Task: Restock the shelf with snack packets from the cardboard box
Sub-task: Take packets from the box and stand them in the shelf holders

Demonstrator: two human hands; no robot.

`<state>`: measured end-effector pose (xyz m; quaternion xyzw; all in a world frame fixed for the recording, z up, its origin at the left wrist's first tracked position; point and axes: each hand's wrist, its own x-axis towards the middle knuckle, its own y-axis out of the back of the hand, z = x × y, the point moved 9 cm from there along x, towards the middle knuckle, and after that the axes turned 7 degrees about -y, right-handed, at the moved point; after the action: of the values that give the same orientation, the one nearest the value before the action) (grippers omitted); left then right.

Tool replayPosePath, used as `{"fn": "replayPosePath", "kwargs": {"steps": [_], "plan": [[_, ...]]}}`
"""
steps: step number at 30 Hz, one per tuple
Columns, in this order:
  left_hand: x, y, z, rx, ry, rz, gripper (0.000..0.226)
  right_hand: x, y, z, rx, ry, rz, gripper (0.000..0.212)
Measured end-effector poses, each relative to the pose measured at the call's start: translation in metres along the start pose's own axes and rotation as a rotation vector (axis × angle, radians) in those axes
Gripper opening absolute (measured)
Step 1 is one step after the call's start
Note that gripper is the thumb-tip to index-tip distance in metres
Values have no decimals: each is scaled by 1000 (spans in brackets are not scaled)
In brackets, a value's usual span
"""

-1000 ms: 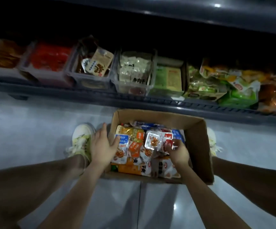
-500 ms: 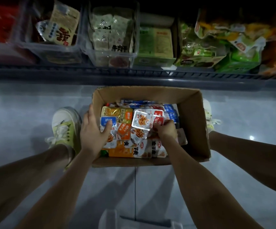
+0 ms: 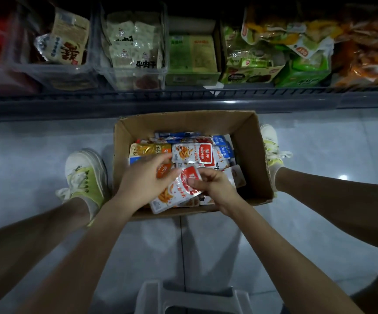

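Note:
An open cardboard box (image 3: 248,143) stands on the floor between my feet, holding several snack packets (image 3: 150,150) in orange, blue and red-and-white. My right hand (image 3: 215,186) pinches one red-and-white packet (image 3: 174,196) and holds it tilted over the box's near side. My left hand (image 3: 143,180) lies against that packet's left side with its fingers stretched out. Its fingertips reach another red-and-white packet (image 3: 192,152) lying flat on the pile. The shelf (image 3: 183,98) runs across just beyond the box.
Clear bins (image 3: 133,53) and display boxes (image 3: 192,57) of snacks line the shelf, with loose green and orange bags (image 3: 305,64) at the right. My shoes (image 3: 86,175) flank the box. A grey plastic stool (image 3: 192,298) sits under me on the tiled floor.
My right hand has lifted a red-and-white packet out of the pile. My left hand left the box's left side and moved in to meet the packet. The camera has tilted down and closer.

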<state>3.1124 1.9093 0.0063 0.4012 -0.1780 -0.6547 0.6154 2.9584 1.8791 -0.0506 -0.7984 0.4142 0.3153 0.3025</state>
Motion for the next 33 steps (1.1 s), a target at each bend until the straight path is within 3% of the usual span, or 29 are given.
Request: {"fn": "replayPosePath", "kwargs": {"steps": [2, 5, 10, 13, 16, 20, 27, 30, 33], "plan": [[0, -22, 1, -143, 72, -190, 47, 4, -10, -1, 0, -4, -51, 17], [-1, -18, -13, -145, 145, -96, 33, 16, -1, 0, 92, -26, -5, 19], [-9, 8, -56, -315, 332, 235, 26, 43, 77, 17, -4, -105, 594, 29], [-12, 19, -69, -350, 388, 342, 21, 61, 95, 18, -229, -175, 725, 47], [-10, 23, -71, -367, 399, 359, 20, 78, 92, 19, -290, -194, 708, 59], [-7, 21, -69, -389, 397, 346, 22, 83, 90, 19, -374, -223, 761, 41], [-12, 11, -70, -484, 426, 342, 21, 61, 97, 20, -165, -111, 692, 20], [-18, 12, -68, -497, 429, 353, 24, 42, 92, 19, 122, -71, 567, 25], [-25, 16, -67, -515, 430, 367, 24, 18, 87, 6, 201, -32, 477, 19]]}}
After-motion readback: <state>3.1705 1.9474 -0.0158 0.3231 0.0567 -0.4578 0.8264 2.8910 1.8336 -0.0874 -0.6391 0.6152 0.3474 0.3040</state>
